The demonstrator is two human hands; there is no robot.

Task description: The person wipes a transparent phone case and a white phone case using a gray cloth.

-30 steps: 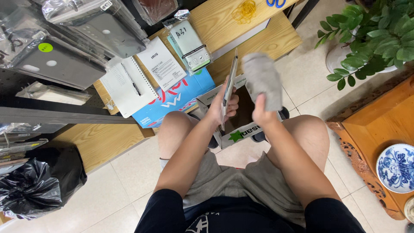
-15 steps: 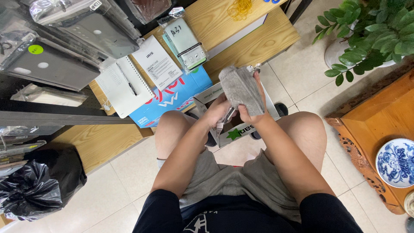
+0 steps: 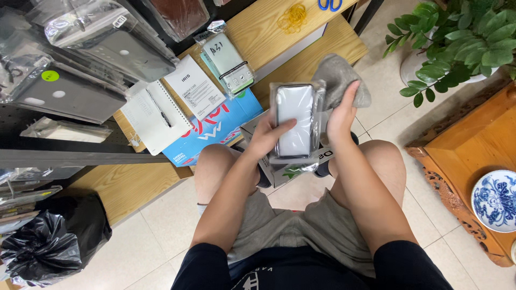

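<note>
A clear-wrapped phone case (image 3: 294, 119) is gripped above the knees by the left hand (image 3: 267, 134), thumb laid across its face, while a grey cloth (image 3: 338, 77) is clutched beside it in the closed right hand (image 3: 342, 115).

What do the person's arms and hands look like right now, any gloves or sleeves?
Both hands are bare: no gloves, rings, watch or bands show on the left hand or the right hand. The forearms are uncovered; dark short sleeves end above the elbows.
</note>
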